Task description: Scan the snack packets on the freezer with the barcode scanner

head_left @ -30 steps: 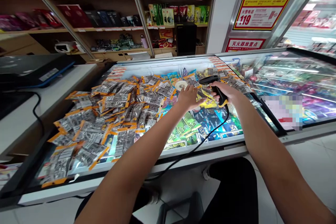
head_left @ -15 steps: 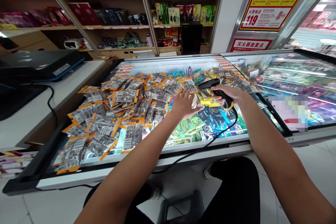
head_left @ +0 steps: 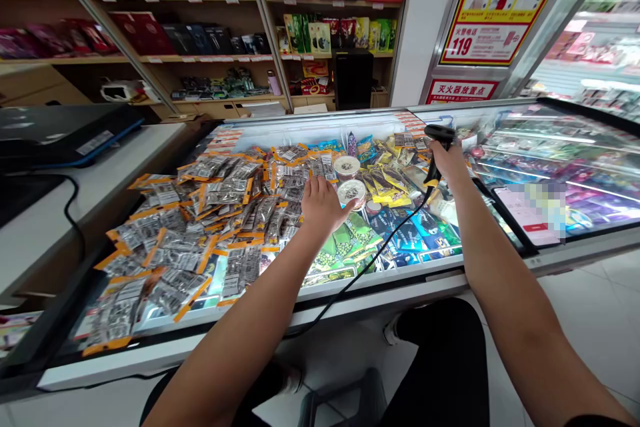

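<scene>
My right hand [head_left: 449, 161] grips a black barcode scanner [head_left: 440, 133] by its handle, raised over the right part of the glass-topped freezer [head_left: 240, 310]. The scanner's cable [head_left: 367, 267] runs down to the front edge. My left hand [head_left: 320, 203] rests at the right side of a pile of clear packets with orange edges [head_left: 225, 187], thumb apart and palm down. Its fingertips are partly hidden by the hand itself. Close to the thumb stand two round tubs with pale lids [head_left: 351, 192]. Yellow packets [head_left: 387, 183] lie between the tubs and the scanner.
Blue packets [head_left: 407, 237] and green packets [head_left: 347, 240] show near the front. A phone with a pinkish screen [head_left: 530, 213] lies at right. On the left counter sits a black device [head_left: 65, 137]. Stocked shelves [head_left: 200, 53] stand behind; a stool [head_left: 345, 400] is below.
My right hand has moved the scanner right and tilted it more upright, away from the yellow packets. My left hand has shifted left, uncovering the two tubs. The view has turned slightly.
</scene>
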Demonstrator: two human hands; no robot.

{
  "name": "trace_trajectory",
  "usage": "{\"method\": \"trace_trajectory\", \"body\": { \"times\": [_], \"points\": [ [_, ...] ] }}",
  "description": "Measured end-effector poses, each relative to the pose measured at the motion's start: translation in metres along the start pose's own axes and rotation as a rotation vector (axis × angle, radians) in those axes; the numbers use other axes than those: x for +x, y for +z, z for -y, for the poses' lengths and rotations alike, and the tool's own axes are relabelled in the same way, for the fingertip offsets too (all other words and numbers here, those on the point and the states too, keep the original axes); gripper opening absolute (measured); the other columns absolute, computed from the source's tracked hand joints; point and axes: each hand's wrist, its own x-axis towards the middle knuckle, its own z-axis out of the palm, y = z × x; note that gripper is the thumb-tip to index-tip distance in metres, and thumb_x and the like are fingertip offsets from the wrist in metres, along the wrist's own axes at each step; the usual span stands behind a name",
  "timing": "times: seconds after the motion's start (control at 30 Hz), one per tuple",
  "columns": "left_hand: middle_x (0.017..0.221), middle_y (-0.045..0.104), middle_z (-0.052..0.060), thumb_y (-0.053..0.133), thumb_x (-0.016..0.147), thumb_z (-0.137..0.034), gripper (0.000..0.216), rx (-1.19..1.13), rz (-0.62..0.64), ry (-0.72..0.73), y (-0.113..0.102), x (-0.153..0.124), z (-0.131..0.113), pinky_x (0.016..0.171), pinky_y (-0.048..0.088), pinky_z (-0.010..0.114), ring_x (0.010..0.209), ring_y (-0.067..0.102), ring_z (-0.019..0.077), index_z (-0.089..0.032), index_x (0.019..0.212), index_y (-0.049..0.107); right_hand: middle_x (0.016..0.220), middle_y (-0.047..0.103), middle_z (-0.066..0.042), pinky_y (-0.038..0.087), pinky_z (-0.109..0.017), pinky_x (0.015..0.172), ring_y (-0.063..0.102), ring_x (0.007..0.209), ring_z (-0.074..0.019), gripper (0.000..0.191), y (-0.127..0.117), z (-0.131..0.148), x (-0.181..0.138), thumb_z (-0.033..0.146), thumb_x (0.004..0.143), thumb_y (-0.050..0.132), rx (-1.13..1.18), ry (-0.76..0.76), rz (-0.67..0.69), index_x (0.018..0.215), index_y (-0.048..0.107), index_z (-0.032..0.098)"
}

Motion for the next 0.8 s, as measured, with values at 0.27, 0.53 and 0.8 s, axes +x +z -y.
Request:
{"method": "trace_trajectory", "body": {
  "times": [0.27, 0.53, 0.8],
  "points": [
    [0.164, 0.034, 0.019, 0.037, 0.098, -0.063, 0.076, -0.051, -0.034, 0.285, -0.014, -0.006, -0.015, 0.125, 0.022, 0.047, 0.151, 0.032, 0.0349, -0.012, 0.155, 0.038, 0.081, 0.071, -0.008, 0.049, -0.032, 0.067, 0.064, 0.074, -0.0231, 0.035, 0.013, 0.0, -0.016, 0.058, 0.085, 0.068, 0.052, -0.103, 0.419, 0.082, 0.067, 0.023],
    [0.172, 0.019, 0.007, 0.037, 0.1, -0.064, 0.074, -0.144, 0.148, 0.621, -0.006, -0.013, -0.03, 0.122, 0.029, 0.043, 0.155, 0.025, 0.0275, -0.026, 0.162, 0.025, 0.088, 0.072, -0.007, 0.059, -0.033, 0.076, 0.068, 0.079, -0.0209, 0.029, 0.037, 0.032, -0.057, 0.051, 0.085, 0.075, 0.659, 0.001, 0.906, 0.092, 0.063, 0.025],
    [0.173, 0.007, 0.011, 0.019, 0.092, -0.083, 0.099, -0.104, 0.178, 0.359, 0.001, -0.006, -0.023, 0.127, 0.017, 0.053, 0.159, 0.012, 0.033, -0.016, 0.164, 0.023, 0.066, 0.064, -0.006, 0.05, -0.03, 0.046, 0.058, 0.052, -0.0176, 0.034, 0.018, 0.025, -0.048, 0.053, 0.087, 0.069, 0.484, 0.228, 0.99, 0.086, 0.064, 0.02]
  ]
}}
